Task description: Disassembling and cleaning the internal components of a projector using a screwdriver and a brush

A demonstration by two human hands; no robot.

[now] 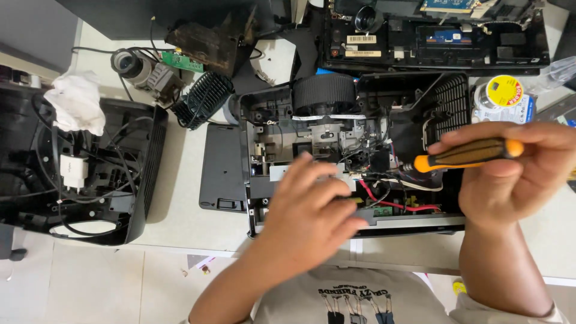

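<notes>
— Closest to the lens, what do you see?

— Both forearms rising from the bottom edge. At the end of one, the left hand [309, 210] lies palm down on the open black device [354, 150], a projector-like box with its cover off. Its fingers are loosely spread and bent, their tips at the front edge of the chassis, beside the red wires [393, 204]. Whether they pinch anything there I cannot tell.

— And the other hand?

— The right hand [516, 174] is over the device's right end, closed around an orange-and-black screwdriver [465, 154]. The tool lies nearly level, its tip pointing left into the box, near the wires; the tip itself is too dark to make out.

— What is inside the device?

— A ribbed black wheel [324, 93] at its rear edge, metal brackets in the middle, a vent grille [450, 99] at its rear right corner.

— Around it?

— Left of the device lies a flat black panel [222, 168], touching its side. Farther left sits another opened black housing [84, 174] full of cables, with a crumpled white cloth [75, 102] on its rear edge. Behind the device there is a loose lens assembly [135, 66], a small green circuit board [182, 60], and a second gutted unit [432, 36]. Right of the device stands a round yellow-and-white tin [503, 91].
</notes>
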